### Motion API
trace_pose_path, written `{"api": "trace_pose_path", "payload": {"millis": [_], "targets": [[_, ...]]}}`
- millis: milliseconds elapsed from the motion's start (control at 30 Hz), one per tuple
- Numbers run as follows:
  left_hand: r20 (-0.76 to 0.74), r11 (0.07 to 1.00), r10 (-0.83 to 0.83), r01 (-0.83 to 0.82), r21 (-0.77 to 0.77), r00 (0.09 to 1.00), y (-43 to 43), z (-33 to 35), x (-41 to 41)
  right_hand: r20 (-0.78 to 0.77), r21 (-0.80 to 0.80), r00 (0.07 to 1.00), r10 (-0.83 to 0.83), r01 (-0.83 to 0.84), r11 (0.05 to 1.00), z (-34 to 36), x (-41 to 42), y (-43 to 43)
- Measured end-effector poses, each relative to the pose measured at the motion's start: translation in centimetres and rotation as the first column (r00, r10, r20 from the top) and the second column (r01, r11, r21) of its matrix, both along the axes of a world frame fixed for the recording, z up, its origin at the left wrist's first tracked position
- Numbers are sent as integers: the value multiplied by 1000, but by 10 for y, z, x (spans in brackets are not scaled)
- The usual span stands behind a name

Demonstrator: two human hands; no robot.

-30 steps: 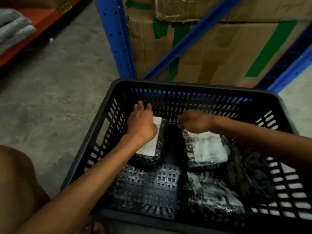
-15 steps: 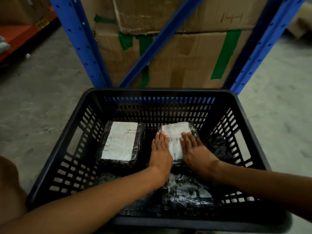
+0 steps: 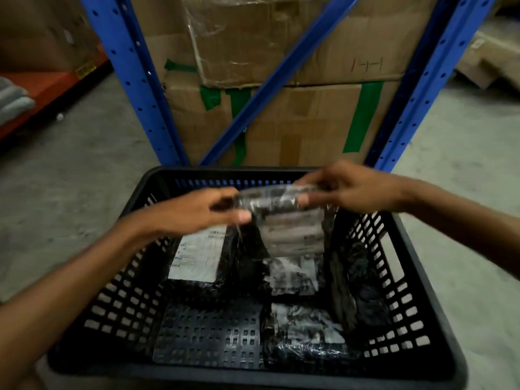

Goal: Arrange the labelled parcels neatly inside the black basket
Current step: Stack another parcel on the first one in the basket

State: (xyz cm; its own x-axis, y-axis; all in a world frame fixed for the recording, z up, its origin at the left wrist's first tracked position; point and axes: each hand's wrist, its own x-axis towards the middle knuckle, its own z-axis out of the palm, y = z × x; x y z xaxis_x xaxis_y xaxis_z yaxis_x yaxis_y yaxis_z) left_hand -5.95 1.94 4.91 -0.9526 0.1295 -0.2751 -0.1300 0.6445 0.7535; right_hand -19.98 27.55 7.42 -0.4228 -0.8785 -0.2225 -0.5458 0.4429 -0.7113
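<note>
The black basket (image 3: 430, 280) sits on the floor in front of me. Above its middle, a labelled parcel (image 3: 292, 229) in dark wrap hangs upright, blurred by motion. My left hand (image 3: 197, 211) grips its top left edge and my right hand (image 3: 349, 190) grips its top right edge. On the basket floor, one parcel (image 3: 197, 257) with a white label lies flat at the back left. Another parcel (image 3: 294, 274) lies beneath the held one. A third parcel (image 3: 306, 333) lies at the front right. A dark bundle (image 3: 360, 291) leans against the right wall.
A blue rack frame (image 3: 132, 80) stands just behind the basket, with stacked cardboard boxes (image 3: 295, 119) taped in green behind it. An orange shelf (image 3: 47, 88) runs along the far left. The bare floor (image 3: 208, 333) of the basket shows at the front left.
Both hands lay flat on the middle parcel; now they hold a parcel lifted upright above the basket. The camera has tilted upward.
</note>
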Motion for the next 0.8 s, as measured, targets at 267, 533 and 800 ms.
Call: {"api": "trace_pose_path", "payload": {"millis": [267, 533, 800], "targets": [[349, 628, 559, -659, 414, 752, -2, -34, 30, 794, 258, 338, -505, 566, 783, -41, 16, -65], [297, 559, 727, -785, 268, 619, -24, -71, 66, 848, 168, 344, -404, 547, 820, -92, 66, -119], [58, 720, 672, -633, -283, 738, -41, -83, 46, 652, 100, 601, -463, 537, 838, -133, 76, -175]]}}
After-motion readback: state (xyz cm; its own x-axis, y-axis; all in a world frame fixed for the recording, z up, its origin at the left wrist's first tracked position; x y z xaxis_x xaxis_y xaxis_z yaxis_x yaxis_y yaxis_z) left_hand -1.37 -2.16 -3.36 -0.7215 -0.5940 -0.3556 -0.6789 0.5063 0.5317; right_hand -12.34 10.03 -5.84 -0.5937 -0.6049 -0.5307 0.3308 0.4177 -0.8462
